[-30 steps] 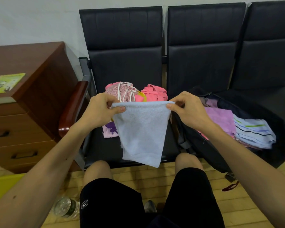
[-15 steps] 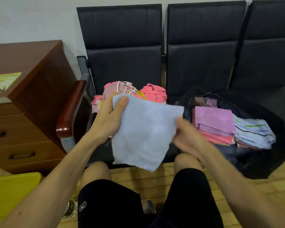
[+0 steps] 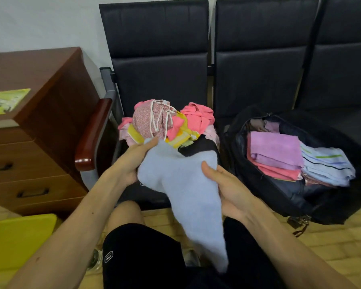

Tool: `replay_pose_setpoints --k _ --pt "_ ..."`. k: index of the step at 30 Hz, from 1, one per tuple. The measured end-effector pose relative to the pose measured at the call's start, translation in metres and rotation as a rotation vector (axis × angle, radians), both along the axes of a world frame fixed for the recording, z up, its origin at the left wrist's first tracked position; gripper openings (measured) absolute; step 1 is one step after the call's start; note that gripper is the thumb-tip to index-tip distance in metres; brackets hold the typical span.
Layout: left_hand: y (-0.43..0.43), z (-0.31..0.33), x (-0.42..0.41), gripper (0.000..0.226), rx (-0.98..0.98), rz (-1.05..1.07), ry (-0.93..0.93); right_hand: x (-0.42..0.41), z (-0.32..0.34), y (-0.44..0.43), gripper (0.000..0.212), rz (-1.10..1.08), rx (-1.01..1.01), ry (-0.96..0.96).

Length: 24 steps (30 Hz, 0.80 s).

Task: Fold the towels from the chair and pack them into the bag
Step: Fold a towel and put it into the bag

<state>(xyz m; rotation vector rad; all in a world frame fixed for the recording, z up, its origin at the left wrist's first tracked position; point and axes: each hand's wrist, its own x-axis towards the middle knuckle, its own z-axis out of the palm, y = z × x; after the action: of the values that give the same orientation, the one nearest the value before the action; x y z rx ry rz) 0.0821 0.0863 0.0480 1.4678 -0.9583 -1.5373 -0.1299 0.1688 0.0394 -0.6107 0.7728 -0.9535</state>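
Two hands are holding one light blue towel [image 3: 183, 184] over the lap, in front of the chair [image 3: 161, 76].

The left hand's [image 3: 131, 163] fingers [image 3: 149, 143] are clamping its top corner and the right hand's [image 3: 229, 190] fingers [image 3: 208, 168] are pinching its side. Its long axis is running downward, the narrow tip pointing at the knees. One loose pile [image 3: 167, 124] is lying on the seat. One open bag [image 3: 331, 205] is holding three colours of folded towels [image 3: 277, 151].

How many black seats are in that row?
3: left seat holds the towel pile, middle seat holds the bag, right seat is cut by the frame edge; more may lie beyond.
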Motion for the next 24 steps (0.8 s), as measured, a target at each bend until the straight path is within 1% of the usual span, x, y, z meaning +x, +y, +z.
replay_pose_setpoints --k 2,4,6,8,10,12,13,14,15,17,18,19,20,21,22,24 --pt "0.008 -0.008 0.0 0.035 0.069 0.032 0.322 0.0 0.006 0.001 0.033 -0.032 0.009 -0.015" --pt "0.016 -0.026 -0.001 0.052 0.054 0.015 0.558 -0.004 0.008 -0.002 0.035 -0.07 0.017 -0.043" --pt "0.027 -0.045 -0.008 0.069 0.066 -0.059 0.703 -0.006 0.009 -0.005 0.043 -0.116 0.051 -0.089" --pt "0.035 -0.06 -0.015 0.089 0.071 -0.183 0.788 -0.008 0.008 -0.008 0.052 -0.143 0.094 -0.141" --pt "0.042 -0.066 -0.021 0.087 0.059 -0.262 0.802 -0.009 0.006 -0.011 0.056 -0.158 0.108 -0.181" --pt "0.044 -0.069 -0.025 0.085 0.045 -0.281 0.762 -0.013 0.001 -0.013 0.07 -0.133 0.092 -0.242" --pt "0.044 -0.069 -0.027 0.088 0.028 -0.265 0.685 -0.015 -0.001 -0.013 0.077 -0.105 0.076 -0.255" --pt "0.042 -0.069 -0.026 0.092 0.013 -0.214 0.583 -0.017 -0.003 -0.013 0.078 -0.08 0.053 -0.217" --pt "0.038 -0.069 -0.024 0.097 -0.003 -0.141 0.47 -0.019 -0.007 -0.013 0.073 -0.066 0.03 -0.094" --pt "0.034 -0.067 -0.018 0.107 -0.082 -0.046 0.269 -0.025 -0.011 -0.014 0.069 -0.084 0.002 0.32" --pt "0.032 -0.065 -0.014 0.108 -0.143 -0.042 0.17 -0.029 -0.014 -0.016 0.072 -0.128 0.006 0.509" --pt "0.03 -0.062 -0.012 0.103 -0.202 -0.054 0.089 -0.034 -0.016 -0.019 0.075 -0.185 0.0 0.641" --pt "0.029 -0.057 -0.011 0.093 -0.256 -0.069 0.037 -0.038 -0.015 -0.022 0.077 -0.223 -0.037 0.713" --pt "0.028 -0.051 -0.011 0.083 -0.294 -0.081 0.015 -0.042 -0.013 -0.025 0.077 -0.231 -0.099 0.734" --pt "0.026 -0.045 -0.011 0.075 -0.321 -0.088 0.002 -0.043 -0.01 -0.028 0.075 -0.214 -0.172 0.727" --pt "0.021 -0.034 -0.009 0.069 -0.356 -0.101 -0.015 -0.044 0.002 -0.032 0.066 -0.16 -0.294 0.715"
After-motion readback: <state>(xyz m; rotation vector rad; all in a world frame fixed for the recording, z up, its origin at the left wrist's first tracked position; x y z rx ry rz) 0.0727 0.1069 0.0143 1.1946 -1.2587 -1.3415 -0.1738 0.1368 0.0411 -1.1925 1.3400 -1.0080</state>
